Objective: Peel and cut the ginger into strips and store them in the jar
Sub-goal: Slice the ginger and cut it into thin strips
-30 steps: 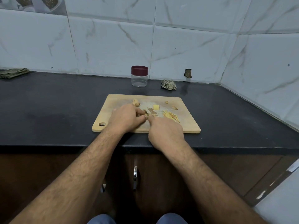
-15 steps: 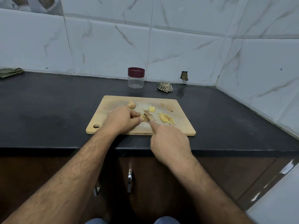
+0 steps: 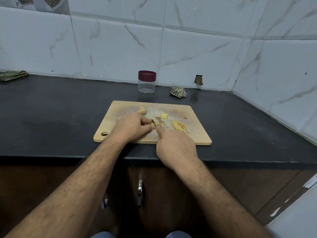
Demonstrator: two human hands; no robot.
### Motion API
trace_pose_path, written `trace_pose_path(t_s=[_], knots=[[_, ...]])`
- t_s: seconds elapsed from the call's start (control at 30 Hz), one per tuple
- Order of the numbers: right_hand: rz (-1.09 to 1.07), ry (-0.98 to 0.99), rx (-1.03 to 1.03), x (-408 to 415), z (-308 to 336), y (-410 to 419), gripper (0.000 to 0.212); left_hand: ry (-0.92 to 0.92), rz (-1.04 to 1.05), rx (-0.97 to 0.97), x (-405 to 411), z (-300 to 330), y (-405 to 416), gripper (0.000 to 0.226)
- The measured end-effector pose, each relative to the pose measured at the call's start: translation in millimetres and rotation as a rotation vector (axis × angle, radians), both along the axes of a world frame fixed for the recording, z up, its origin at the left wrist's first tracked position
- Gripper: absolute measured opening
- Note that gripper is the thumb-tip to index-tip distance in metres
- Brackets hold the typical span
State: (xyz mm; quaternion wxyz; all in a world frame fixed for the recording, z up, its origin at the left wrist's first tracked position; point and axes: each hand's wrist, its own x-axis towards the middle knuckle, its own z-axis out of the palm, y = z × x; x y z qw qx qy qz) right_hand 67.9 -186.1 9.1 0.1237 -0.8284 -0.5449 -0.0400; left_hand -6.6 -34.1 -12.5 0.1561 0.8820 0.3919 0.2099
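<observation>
Wooden board [image 3: 123, 109] on black counter [image 3: 51, 117]. Left hand [image 3: 133, 127] fingers curled, pinching ginger slice [image 3: 153, 125] mid-board; right hand [image 3: 175, 146] curled around a blade against it. Strips [image 3: 180, 127] just right; lidded jar [image 3: 147, 81] behind.

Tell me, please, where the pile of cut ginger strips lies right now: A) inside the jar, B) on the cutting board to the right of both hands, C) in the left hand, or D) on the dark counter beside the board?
B: the ginger strips lie on the cutting board, right of both hands, while the jar stands lidded behind the board.
</observation>
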Motion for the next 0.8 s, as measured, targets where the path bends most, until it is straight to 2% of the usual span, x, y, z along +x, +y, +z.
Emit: trace_pose_path(t_s=[0.27, 0.4, 0.53, 0.8], knots=[[0.03, -0.001, -0.044, 0, 5, -5, 0.043, 0.0, 0.013, -0.003, 1, 0, 1, 0.031], [0.02, -0.022, -0.069, -4, 2, -23, 0.054, -0.009, 0.021, 0.011, 1, 1, -2, 0.032], [0.003, -0.014, -0.08, -4, 2, -35, 0.053, -0.009, 0.014, 0.014, 1, -1, 0, 0.033], [-0.029, 0.056, -0.006, -7, 5, -35, 0.047, -0.083, -0.008, -0.01, 0, -4, 4, 0.027]])
